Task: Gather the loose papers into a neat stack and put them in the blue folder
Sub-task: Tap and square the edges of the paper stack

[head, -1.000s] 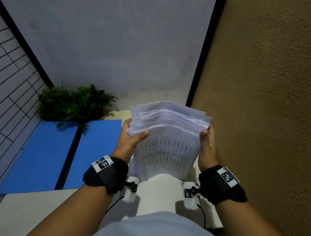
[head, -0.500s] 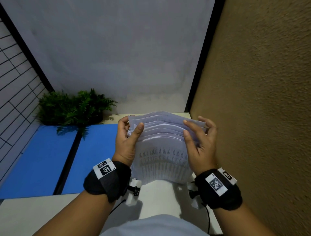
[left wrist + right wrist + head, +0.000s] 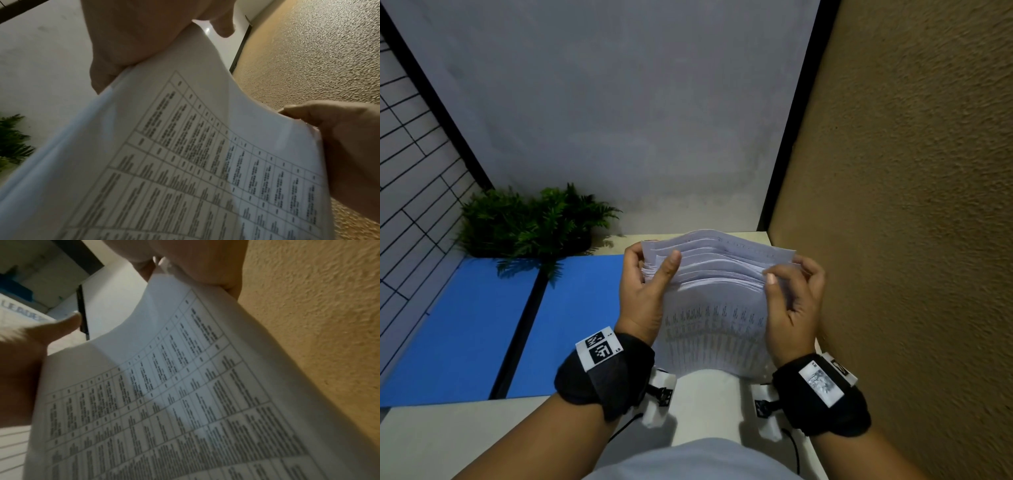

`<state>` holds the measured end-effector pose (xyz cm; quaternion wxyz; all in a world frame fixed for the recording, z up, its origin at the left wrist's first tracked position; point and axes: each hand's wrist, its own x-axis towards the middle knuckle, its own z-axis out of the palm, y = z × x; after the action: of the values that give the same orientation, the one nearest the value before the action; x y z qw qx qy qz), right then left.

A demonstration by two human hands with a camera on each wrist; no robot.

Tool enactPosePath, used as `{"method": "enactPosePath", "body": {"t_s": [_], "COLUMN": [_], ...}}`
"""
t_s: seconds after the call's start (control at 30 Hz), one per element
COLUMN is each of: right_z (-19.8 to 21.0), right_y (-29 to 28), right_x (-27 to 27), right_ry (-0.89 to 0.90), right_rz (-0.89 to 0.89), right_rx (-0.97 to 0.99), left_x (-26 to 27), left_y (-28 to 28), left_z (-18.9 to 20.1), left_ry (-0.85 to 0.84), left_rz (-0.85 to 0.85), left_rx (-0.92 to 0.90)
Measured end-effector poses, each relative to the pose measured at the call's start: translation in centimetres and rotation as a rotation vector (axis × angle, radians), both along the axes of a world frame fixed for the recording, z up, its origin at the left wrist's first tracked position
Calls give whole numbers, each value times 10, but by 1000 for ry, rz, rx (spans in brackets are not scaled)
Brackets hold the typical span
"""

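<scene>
A stack of white papers (image 3: 717,301) printed with tables stands on its lower edge on the table, its top edges fanned and uneven. My left hand (image 3: 650,284) grips the stack's left side, thumb on the near sheet. My right hand (image 3: 791,294) holds the right side with curled fingers, thumb tip at the top edges. Both wrist views show the printed front sheet (image 3: 185,162) (image 3: 164,394) close up, held between both hands. The blue folder (image 3: 482,325) lies open and flat on the table to the left, with a dark spine down its middle.
A green fern plant (image 3: 530,222) sits at the back left, behind the folder. A textured tan wall (image 3: 911,205) stands close on the right. A grey panel (image 3: 619,102) backs the white table (image 3: 482,438).
The stack has come down a little and stands lower. My right hand shifted from gripping the right edge to curling over the top right corner, thumb at the sheet edges.
</scene>
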<state>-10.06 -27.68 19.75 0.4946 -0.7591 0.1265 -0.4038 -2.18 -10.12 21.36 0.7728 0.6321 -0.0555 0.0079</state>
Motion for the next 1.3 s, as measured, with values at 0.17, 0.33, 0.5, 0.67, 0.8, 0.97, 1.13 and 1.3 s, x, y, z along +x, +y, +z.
{"method": "enactPosePath", "body": {"t_s": [0.17,0.33,0.5,0.67,0.8,0.97,1.13,1.3], "right_z": [4,8,8,9,8,6,1,2], "right_y": [-4,-6,-4,-6,-5,-4,-6,-8], "right_x": [-1,2,5,3,0,2,0,0], "right_ry": [-9,-48,-27,9,64,64,65,68], "right_rz": [17,-18,-44,-61,9,-23,33,47], "right_rx": [6,-1,30,90,33,74,30,101], "left_x": [1,1,5,7,1,6,6,3], "left_y": [-1,-2,-2,0,-2,-4,0,2], "left_z": [0,0,-2,-4,-3,-4,-6,-16], "left_ry": [2,-10,14,41,4,64,34,33], "left_rz": [68,103,153,172,165,207,194,173], "left_rx": [73,90,103,59,75,73,118,129]}}
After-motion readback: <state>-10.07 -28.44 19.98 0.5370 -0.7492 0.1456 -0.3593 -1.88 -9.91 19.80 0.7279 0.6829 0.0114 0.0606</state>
